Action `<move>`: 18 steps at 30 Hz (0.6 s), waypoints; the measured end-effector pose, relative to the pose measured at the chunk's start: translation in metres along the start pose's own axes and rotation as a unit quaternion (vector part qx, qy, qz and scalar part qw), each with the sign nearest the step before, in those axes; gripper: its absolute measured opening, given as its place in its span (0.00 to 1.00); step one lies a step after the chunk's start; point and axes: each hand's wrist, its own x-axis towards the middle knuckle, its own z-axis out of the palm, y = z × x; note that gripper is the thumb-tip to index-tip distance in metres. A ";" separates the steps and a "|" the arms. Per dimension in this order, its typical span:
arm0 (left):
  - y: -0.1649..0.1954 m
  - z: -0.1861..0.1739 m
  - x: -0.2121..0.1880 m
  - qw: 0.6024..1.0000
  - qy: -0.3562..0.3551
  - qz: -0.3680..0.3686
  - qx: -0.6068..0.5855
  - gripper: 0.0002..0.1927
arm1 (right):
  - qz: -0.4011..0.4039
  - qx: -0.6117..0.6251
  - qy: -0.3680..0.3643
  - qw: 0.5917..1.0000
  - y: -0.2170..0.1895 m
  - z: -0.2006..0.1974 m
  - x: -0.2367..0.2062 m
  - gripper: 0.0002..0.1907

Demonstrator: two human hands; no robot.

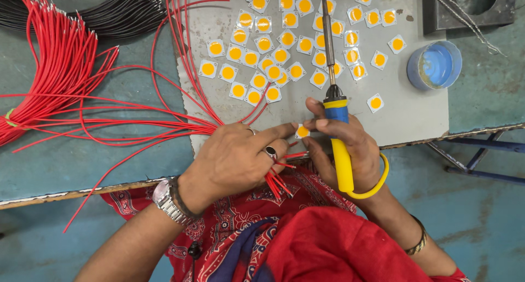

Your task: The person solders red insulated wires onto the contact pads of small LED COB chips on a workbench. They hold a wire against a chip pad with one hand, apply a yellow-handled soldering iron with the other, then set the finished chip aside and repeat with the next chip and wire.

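My left hand [238, 159] grips a bundle of thin red wires [164, 123], whose cut ends [279, 181] stick out below the fingers. Its index finger presses on a small white square chip with a yellow centre [302, 131] at the near edge of a grey board [415, 109]. My right hand [344, 142] holds a soldering iron with a blue and yellow handle [338, 134]; its metal shaft [328, 36] points away from me over the board. The right thumb and fingers also touch the chip.
Several more yellow-centred chips [284, 41] lie scattered on the grey board. A blue round tin [435, 65] stands at the board's right. Red wires [54, 68] and black wires [109, 11] lie on the left of the teal bench. A dark metal block [470, 6] is at top right.
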 end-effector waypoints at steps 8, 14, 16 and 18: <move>0.004 -0.001 0.006 1.000 0.001 -0.016 0.010 0.08 | 0.012 0.001 0.025 1.000 0.005 -0.006 -0.014 0.23; 0.004 0.002 0.003 0.999 0.001 -0.001 0.046 0.05 | 0.024 0.013 0.232 0.972 0.021 -0.037 -0.047 0.25; 0.004 0.002 0.002 0.999 -0.001 0.004 0.050 0.05 | 0.018 0.048 0.307 0.950 0.030 -0.051 -0.053 0.26; 0.004 0.001 0.002 0.999 -0.002 0.011 0.048 0.05 | 0.019 0.129 0.333 0.934 0.031 -0.066 -0.061 0.22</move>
